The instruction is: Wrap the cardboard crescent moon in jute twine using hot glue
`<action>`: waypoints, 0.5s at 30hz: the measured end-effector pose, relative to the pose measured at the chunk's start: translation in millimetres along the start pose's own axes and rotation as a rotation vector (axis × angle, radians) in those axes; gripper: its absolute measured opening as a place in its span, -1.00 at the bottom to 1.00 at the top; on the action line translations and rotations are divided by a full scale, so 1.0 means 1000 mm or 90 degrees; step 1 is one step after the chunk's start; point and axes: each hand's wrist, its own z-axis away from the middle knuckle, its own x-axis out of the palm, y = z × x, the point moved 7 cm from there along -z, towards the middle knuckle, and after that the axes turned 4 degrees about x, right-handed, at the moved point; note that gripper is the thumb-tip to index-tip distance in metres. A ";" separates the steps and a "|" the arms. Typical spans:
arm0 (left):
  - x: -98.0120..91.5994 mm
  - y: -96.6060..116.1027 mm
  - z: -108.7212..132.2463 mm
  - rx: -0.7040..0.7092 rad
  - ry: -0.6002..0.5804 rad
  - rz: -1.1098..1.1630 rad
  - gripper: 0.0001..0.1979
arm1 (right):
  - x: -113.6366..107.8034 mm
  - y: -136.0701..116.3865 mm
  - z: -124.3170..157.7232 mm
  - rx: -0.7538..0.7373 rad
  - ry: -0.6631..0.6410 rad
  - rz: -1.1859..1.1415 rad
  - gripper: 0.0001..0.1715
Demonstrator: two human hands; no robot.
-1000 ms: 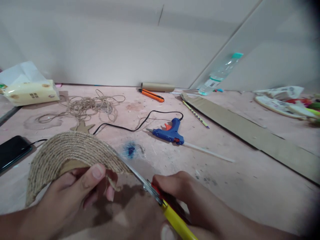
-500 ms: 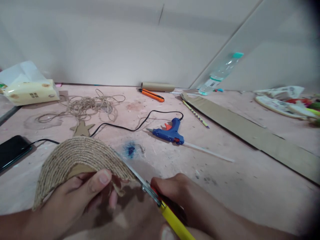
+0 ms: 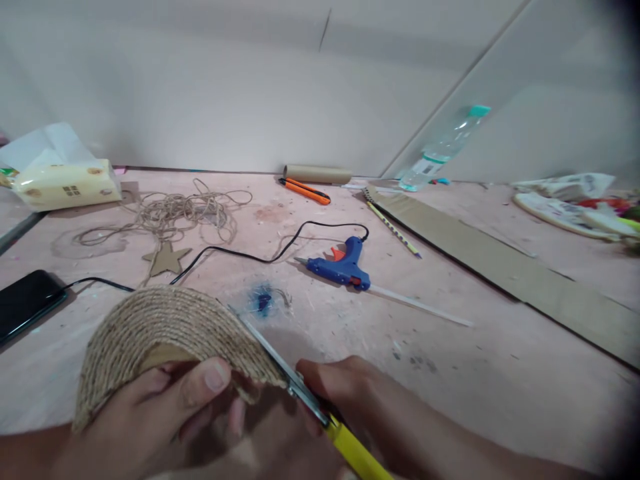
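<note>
Rows of brown twine cover a curved cardboard piece [image 3: 170, 320], which arches over my left hand [image 3: 165, 407]. That hand is closed on its inner edge, thumb on top, and a short twine end hangs by the fingers. In my right hand [image 3: 355, 393] is a pair of scissors [image 3: 353, 450] with yellow on the handle. The blades lie along the right edge of the twine-covered piece, near its lower right tip. Part of the scissors' handle is hidden by the fingers.
Beyond my hands lie a blue glue gun [image 3: 340, 267], a cardboard star [image 3: 167, 259] and tangled twine [image 3: 185, 210]. A phone [image 3: 30, 303] and tissue pack [image 3: 67, 183] are left. Farther back are an orange cutter [image 3: 306, 191], a bottle [image 3: 440, 157], a pencil [image 3: 395, 230] and a cardboard strip [image 3: 500, 257].
The twine-covered piece has shifted slightly down and right with my left hand, showing more of the star. Its lower right tip now reaches farther along the scissors, close to their pivot.
</note>
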 end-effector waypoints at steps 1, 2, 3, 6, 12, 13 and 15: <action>0.000 0.000 0.000 -0.007 0.005 0.014 -0.23 | -0.001 0.002 0.000 -0.009 0.012 0.000 -0.25; 0.001 -0.002 -0.001 -0.023 0.004 0.031 -0.23 | -0.003 0.004 -0.001 -0.018 0.036 -0.001 -0.24; 0.002 -0.003 -0.001 -0.043 0.006 0.048 -0.23 | -0.003 0.006 0.000 -0.025 0.055 -0.001 -0.24; 0.002 -0.009 -0.001 -0.075 0.025 0.056 -0.20 | 0.002 0.011 0.001 -0.019 0.052 -0.001 -0.23; -0.002 -0.027 0.003 -0.060 0.061 0.094 -0.22 | 0.002 0.019 0.014 0.036 0.166 -0.018 -0.11; -0.003 -0.028 0.004 -0.061 0.059 0.094 -0.22 | 0.003 0.021 0.016 0.035 0.167 -0.021 -0.11; -0.002 -0.028 0.004 -0.075 0.030 0.080 -0.22 | 0.007 0.023 0.017 0.030 0.156 -0.026 -0.14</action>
